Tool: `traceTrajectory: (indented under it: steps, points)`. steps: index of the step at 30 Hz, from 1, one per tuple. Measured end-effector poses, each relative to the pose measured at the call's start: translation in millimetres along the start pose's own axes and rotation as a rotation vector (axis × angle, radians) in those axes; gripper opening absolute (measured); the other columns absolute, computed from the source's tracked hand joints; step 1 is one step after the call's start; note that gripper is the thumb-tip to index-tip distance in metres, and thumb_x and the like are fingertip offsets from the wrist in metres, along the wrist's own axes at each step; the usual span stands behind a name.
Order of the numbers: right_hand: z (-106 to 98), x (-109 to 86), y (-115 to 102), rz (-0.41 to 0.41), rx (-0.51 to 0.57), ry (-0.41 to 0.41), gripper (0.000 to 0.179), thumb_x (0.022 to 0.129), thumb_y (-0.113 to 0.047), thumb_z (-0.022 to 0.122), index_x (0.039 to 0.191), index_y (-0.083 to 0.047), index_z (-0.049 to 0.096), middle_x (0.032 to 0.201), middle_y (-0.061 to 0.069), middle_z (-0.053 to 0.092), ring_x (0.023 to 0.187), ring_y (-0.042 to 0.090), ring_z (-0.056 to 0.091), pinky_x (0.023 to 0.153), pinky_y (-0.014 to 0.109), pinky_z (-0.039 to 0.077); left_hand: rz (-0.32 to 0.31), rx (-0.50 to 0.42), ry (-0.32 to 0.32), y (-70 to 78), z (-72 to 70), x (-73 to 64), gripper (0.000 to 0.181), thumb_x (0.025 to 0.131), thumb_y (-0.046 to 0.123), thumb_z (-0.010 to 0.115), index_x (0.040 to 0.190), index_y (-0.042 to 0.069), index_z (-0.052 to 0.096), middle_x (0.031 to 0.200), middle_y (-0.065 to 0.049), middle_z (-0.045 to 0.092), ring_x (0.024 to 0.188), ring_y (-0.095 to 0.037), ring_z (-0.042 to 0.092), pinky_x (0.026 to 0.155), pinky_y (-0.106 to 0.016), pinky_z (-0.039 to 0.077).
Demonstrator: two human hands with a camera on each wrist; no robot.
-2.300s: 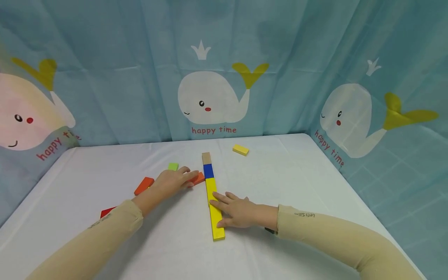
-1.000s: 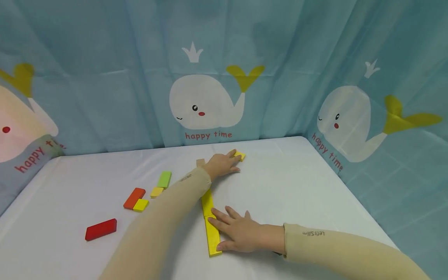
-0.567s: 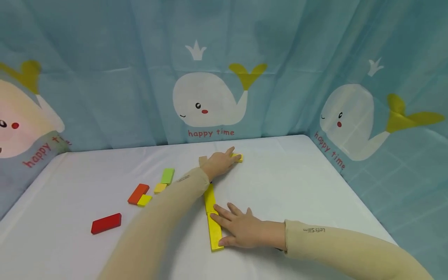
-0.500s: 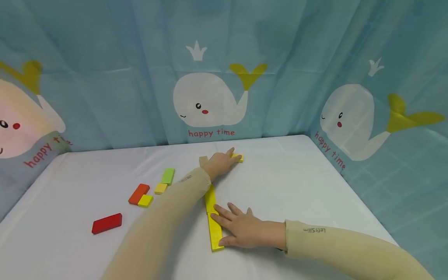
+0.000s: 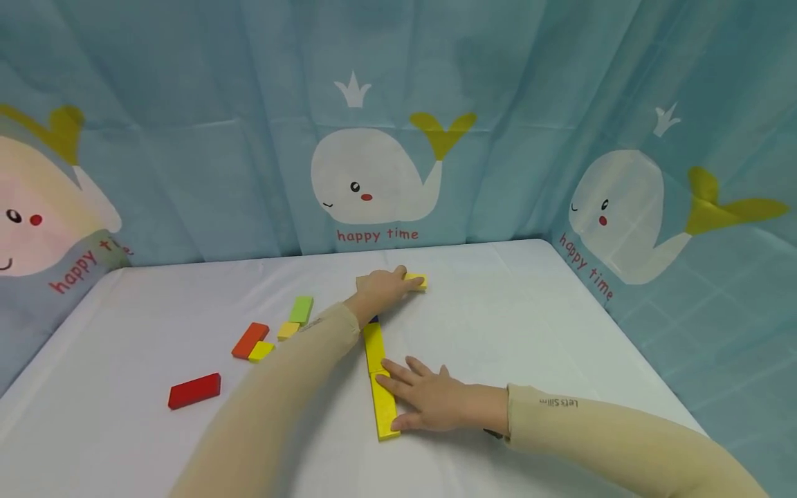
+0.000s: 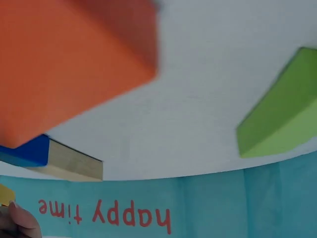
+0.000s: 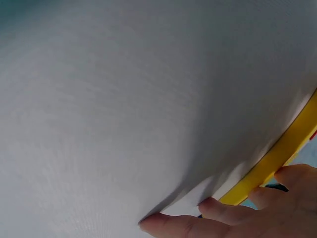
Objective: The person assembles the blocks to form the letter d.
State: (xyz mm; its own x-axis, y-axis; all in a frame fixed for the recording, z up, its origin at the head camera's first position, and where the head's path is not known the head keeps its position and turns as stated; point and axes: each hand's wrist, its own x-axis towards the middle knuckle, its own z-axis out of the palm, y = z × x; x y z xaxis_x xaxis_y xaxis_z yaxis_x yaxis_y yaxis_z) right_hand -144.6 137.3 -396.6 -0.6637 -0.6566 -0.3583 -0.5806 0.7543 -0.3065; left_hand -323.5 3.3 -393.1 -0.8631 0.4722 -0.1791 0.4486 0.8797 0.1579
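Observation:
My left hand (image 5: 381,287) reaches over the far end of a row of blocks and pinches a yellow block (image 5: 420,280) at the table's back. Its fingertips and the yellow block (image 6: 6,195) show in the left wrist view's corner. The row has a plain wood block (image 5: 361,281), a blue block (image 5: 374,319) mostly behind that hand, and two yellow blocks (image 5: 374,346) end to end toward me. Fingers spread, my right hand (image 5: 432,400) rests against the nearest yellow block (image 5: 384,411). An orange block (image 6: 64,64) looms in the left wrist view; the left arm hides it from the head view.
Left of the row lie a green block (image 5: 301,309), a small pale yellow block (image 5: 288,330), an orange-red block (image 5: 250,340), a small yellow block (image 5: 261,351) and a red block (image 5: 195,391). A whale-print curtain (image 5: 498,187) rises behind the white table (image 5: 529,325).
My left hand has gone from the orange block beside the row to the far yellow block, gripped it and drawn it slightly left toward the row. My right hand stays by the near yellow block.

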Motion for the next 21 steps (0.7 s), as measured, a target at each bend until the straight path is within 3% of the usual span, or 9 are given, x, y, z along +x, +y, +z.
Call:
traceTrajectory:
  steps: [3, 7, 11, 13, 15, 18, 21]
  points:
    - [-4, 1.1, 0, 0.005, 0.026, 0.006, 0.074, 0.094, -0.06, 0.046, 0.156, -0.027, 0.022, 0.163, -0.006, 0.004, 0.145, 0.037, 0.017, 0.095, 0.073, 0.031, 0.049, 0.096, 0.008, -4.7, -4.1, -11.8, 0.047, 0.105, 0.025, 0.045, 0.15, 0.032, 0.035, 0.144, -0.014, 0.042, 0.107, -0.038, 0.059, 0.096, -0.055, 0.044]
    - [-10, 5.3, 0, 0.013, 0.017, 0.024, 0.074, 0.095, -0.059, 0.047, 0.156, -0.026, 0.022, 0.163, -0.004, 0.005, 0.143, 0.038, 0.023, 0.093, 0.072, 0.034, 0.171, 0.273, 0.08, -12.0, -6.9, -32.0, 0.067, 0.097, 0.0, 0.055, 0.151, 0.034, 0.033, 0.142, -0.018, 0.041, 0.085, -0.03, 0.063, 0.087, -0.042, 0.052]
    - [-14, 11.1, 4, 0.006, -0.008, 0.023, 0.073, 0.095, -0.056, 0.049, 0.156, -0.024, 0.024, 0.163, -0.003, 0.007, 0.143, 0.037, 0.024, 0.097, 0.07, 0.033, 0.212, 0.27, 0.171, -20.0, -3.4, -51.1, 0.068, 0.095, 0.0, 0.059, 0.15, 0.032, 0.033, 0.131, -0.019, 0.048, 0.082, -0.026, 0.064, 0.083, -0.039, 0.054]
    - [-14, 14.4, 6, -0.008, -0.011, 0.018, 0.072, 0.096, -0.055, 0.049, 0.156, -0.024, 0.024, 0.163, -0.004, 0.007, 0.144, 0.035, 0.022, 0.099, 0.069, 0.032, 0.217, 0.235, 0.186, -24.8, -1.5, -61.2, 0.071, 0.094, 0.001, 0.061, 0.151, 0.032, 0.032, 0.131, -0.019, 0.049, 0.093, -0.03, 0.063, 0.088, -0.043, 0.052]
    - [-14, 16.6, 8, -0.021, -0.02, 0.018, 0.071, 0.096, -0.054, 0.05, 0.155, -0.023, 0.026, 0.163, -0.004, 0.008, 0.144, 0.034, 0.021, 0.1, 0.067, 0.031, 0.214, 0.221, 0.192, -29.5, -0.3, -71.1, 0.072, 0.094, 0.001, 0.062, 0.152, 0.032, 0.031, 0.132, -0.02, 0.049, 0.092, -0.031, 0.064, 0.087, -0.044, 0.052]
    - [-13, 19.1, 10, -0.024, -0.017, 0.015, 0.07, 0.096, -0.053, 0.051, 0.155, -0.023, 0.027, 0.163, -0.005, 0.009, 0.145, 0.032, 0.019, 0.101, 0.068, 0.029, 0.21, 0.24, 0.214, -35.5, -0.2, -86.2, 0.074, 0.092, 0.0, 0.064, 0.151, 0.031, 0.032, 0.137, -0.021, 0.046, 0.076, -0.03, 0.064, 0.079, -0.04, 0.055]
    - [-13, 20.5, 10, -0.018, -0.008, 0.014, 0.07, 0.095, -0.053, 0.051, 0.155, -0.024, 0.027, 0.162, -0.006, 0.01, 0.145, 0.031, 0.019, 0.101, 0.069, 0.028, 0.184, 0.252, 0.227, -40.5, -1.5, -100.8, 0.076, 0.089, -0.002, 0.067, 0.15, 0.03, 0.034, 0.14, -0.021, 0.043, 0.056, -0.025, 0.056, 0.066, -0.033, 0.055]
